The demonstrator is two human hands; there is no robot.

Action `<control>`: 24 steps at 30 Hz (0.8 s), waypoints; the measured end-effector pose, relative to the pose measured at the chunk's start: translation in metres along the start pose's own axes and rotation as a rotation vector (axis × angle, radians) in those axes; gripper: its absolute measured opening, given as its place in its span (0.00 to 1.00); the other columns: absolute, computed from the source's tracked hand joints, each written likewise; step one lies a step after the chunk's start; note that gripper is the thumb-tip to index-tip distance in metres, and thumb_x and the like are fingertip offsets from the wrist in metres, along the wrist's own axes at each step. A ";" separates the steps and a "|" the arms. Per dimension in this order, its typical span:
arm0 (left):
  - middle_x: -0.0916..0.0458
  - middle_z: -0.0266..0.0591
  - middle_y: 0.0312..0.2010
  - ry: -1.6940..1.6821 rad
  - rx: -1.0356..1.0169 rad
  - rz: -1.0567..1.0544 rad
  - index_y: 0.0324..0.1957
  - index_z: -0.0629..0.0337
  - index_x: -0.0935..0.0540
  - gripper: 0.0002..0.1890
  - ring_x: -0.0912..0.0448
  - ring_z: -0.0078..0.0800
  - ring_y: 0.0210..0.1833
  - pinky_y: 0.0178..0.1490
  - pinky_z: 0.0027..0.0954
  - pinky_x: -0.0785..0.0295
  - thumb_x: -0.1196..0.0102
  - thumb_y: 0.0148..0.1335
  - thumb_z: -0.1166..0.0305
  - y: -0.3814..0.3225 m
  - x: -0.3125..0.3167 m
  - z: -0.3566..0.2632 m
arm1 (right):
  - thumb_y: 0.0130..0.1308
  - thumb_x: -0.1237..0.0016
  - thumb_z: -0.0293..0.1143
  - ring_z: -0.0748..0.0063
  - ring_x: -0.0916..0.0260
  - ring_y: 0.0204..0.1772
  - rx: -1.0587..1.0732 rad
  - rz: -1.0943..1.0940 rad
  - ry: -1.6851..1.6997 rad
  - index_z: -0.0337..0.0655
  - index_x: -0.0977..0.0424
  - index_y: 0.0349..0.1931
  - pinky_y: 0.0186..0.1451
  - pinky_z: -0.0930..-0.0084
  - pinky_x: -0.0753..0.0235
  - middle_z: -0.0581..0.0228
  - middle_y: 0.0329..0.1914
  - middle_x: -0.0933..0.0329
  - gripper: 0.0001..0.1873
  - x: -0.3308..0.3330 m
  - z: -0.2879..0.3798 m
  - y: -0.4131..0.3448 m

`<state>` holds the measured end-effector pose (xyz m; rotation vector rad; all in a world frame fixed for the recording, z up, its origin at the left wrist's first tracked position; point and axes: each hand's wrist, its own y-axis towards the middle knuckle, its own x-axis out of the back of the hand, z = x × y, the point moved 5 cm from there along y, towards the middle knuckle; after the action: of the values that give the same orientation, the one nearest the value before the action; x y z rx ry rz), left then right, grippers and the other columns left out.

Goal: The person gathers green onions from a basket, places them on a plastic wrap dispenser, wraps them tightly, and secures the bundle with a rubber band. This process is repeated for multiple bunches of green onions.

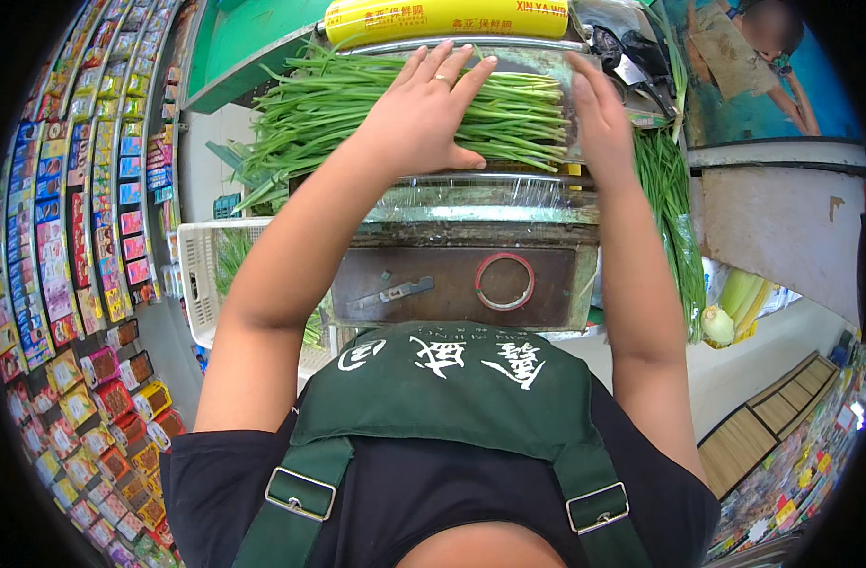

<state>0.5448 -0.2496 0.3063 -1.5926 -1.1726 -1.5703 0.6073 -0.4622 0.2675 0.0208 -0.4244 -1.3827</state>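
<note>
A thick bundle of green Chinese chives lies sideways on a cling-film wrapping machine, leafy tips to the left and pale stem ends to the right. My left hand rests palm down across the top of the bundle with its fingers spread. On the right, my right hand is held on edge, its fingers straight, beside the stem ends. Whether it touches them I cannot tell. Stretched film shows just in front of the bundle. A yellow roll of cling film sits behind it.
On the machine's front plate lie a utility knife and a roll of red tape. More chives hang at the right. A white plastic crate stands at the left, near packed snack shelves. A person is at upper right.
</note>
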 end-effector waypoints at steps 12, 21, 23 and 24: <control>0.18 0.47 0.36 -0.200 0.825 -0.174 0.47 0.65 0.23 0.19 0.21 0.46 0.39 0.45 0.45 0.25 0.36 0.63 0.61 -0.176 -0.029 0.032 | 0.76 0.54 0.41 0.77 0.33 0.15 -1.040 0.394 0.525 0.41 0.30 0.49 0.16 0.79 0.37 0.67 0.18 0.27 0.14 0.003 -0.017 -0.136; 0.26 0.29 0.28 -1.384 1.157 -0.354 0.51 0.64 0.26 0.14 0.34 0.15 0.23 0.24 0.21 0.39 0.40 0.67 0.72 -0.225 -0.061 0.003 | 0.79 0.57 0.38 0.81 0.45 0.15 -0.973 0.271 0.700 0.42 0.30 0.34 0.16 0.80 0.48 0.74 0.16 0.36 0.13 0.011 -0.023 -0.197; 0.25 0.28 0.28 -1.588 1.172 -0.245 0.50 0.63 0.23 0.10 0.35 0.13 0.21 0.22 0.18 0.42 0.42 0.69 0.72 -0.260 -0.051 -0.008 | 0.79 0.56 0.39 0.81 0.46 0.15 -0.955 0.297 0.752 0.41 0.30 0.34 0.17 0.81 0.48 0.74 0.16 0.37 0.14 0.021 -0.018 -0.231; 0.25 0.28 0.28 -1.700 1.162 -0.184 0.48 0.62 0.22 0.09 0.36 0.13 0.20 0.21 0.17 0.43 0.42 0.70 0.71 -0.277 -0.045 -0.015 | 0.78 0.56 0.39 0.79 0.42 0.17 -0.988 0.326 0.811 0.41 0.30 0.35 0.18 0.81 0.44 0.72 0.18 0.35 0.13 0.026 -0.014 -0.249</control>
<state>0.2953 -0.1535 0.2199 -1.6252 -2.3016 0.9282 0.3792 -0.5395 0.1967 -0.2773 0.9076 -1.0257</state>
